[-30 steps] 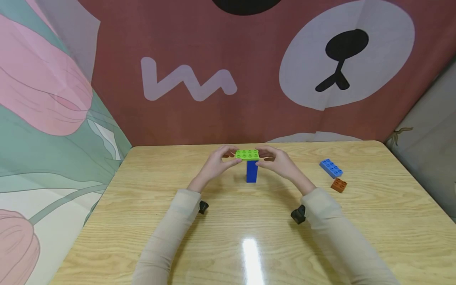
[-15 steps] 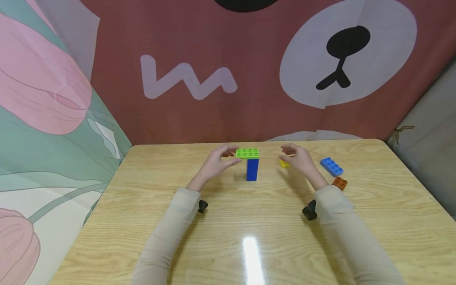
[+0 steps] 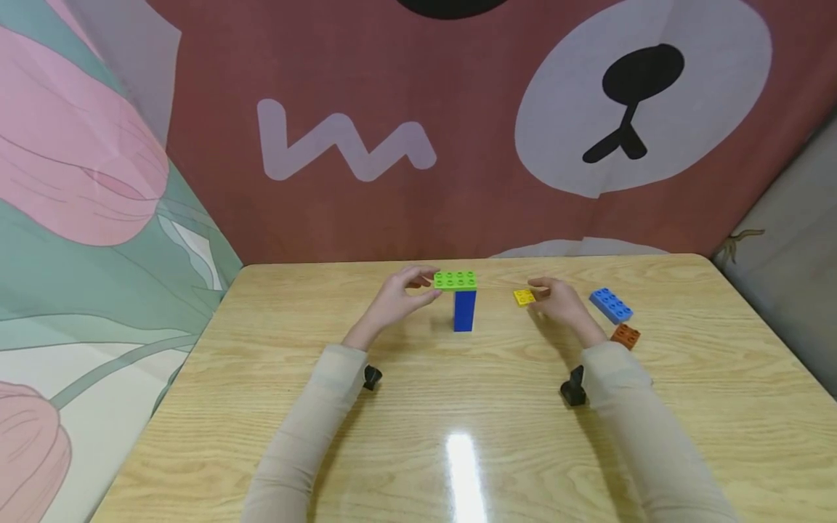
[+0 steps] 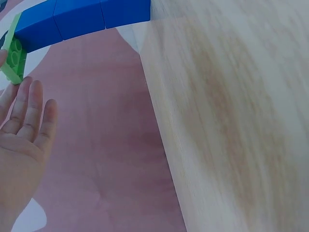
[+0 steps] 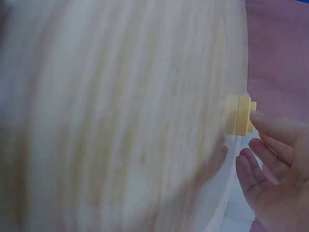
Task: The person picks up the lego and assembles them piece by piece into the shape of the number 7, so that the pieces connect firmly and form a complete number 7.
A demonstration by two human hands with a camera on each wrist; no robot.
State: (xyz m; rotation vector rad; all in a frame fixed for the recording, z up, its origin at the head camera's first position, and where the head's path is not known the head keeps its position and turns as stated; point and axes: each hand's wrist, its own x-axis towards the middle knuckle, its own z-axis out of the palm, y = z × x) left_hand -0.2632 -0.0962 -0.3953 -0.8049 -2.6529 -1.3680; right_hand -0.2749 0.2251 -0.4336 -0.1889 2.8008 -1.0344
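Three blue bricks stacked upright [image 4: 79, 18] carry a lime-green brick [image 3: 455, 280] with two rows of studs, its left end jutting past the column. My left hand [image 3: 399, 296] holds that end, thumb at the front corner and fingers behind. In the left wrist view, its fingertips reach the green brick [image 4: 15, 55] from below. To the right, a small yellow brick [image 3: 524, 297] lies flat on the table. My right hand [image 3: 559, 301] is beside it, fingers loosely bent, fingertips right at its edge. The right wrist view shows one fingertip against the studded side of the yellow brick [image 5: 243, 116].
Farther right on the wooden table [image 3: 418, 407] lie a lighter blue brick [image 3: 611, 306] and a brown brick [image 3: 625, 335]. A printed cloth [image 3: 366, 218] hangs right behind the table's back edge. Black wrist cameras sit under both cuffs.
My right hand has left the green brick and moved right and down to the yellow brick, which came into view. My left hand has stayed at the green brick's left end.
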